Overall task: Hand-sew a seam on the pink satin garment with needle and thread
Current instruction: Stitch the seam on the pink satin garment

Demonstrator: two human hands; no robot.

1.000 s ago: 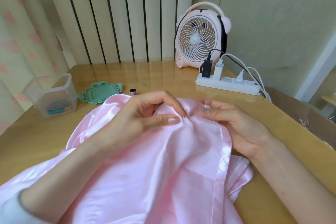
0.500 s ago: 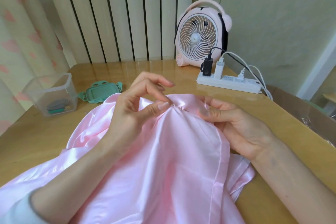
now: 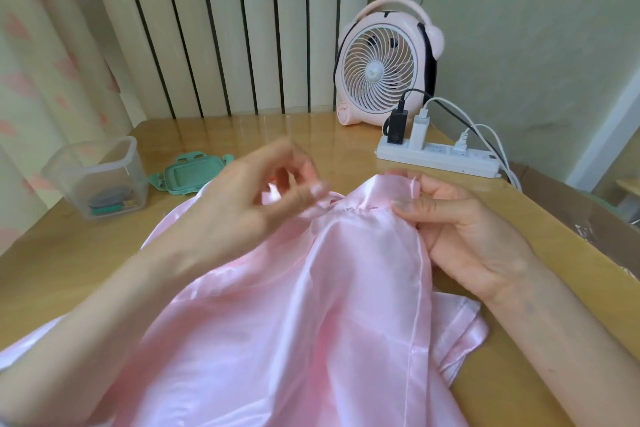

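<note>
Pink satin garment (image 3: 346, 305) lies spread in front of the power strip (image 3: 436, 158), with its gathered seam raised nearest the strip. Right hand (image 3: 464, 236), just in front of the strip, pinches the garment's hemmed edge between thumb and fingers. Left hand (image 3: 256, 208), left of the strip, is blurred; its fingers curl at the seam and its grip cannot be told.

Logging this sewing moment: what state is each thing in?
Pink satin garment: draped, puckered at seam.
Right hand: pinches garment's edge.
Left hand: raised, blurred; grip unclear.
Clear plastic container: open, lid off.
Teal lid: lying beside container.
Pink desk fan: blades look still.
White power strip: three plugs inserted.
</note>
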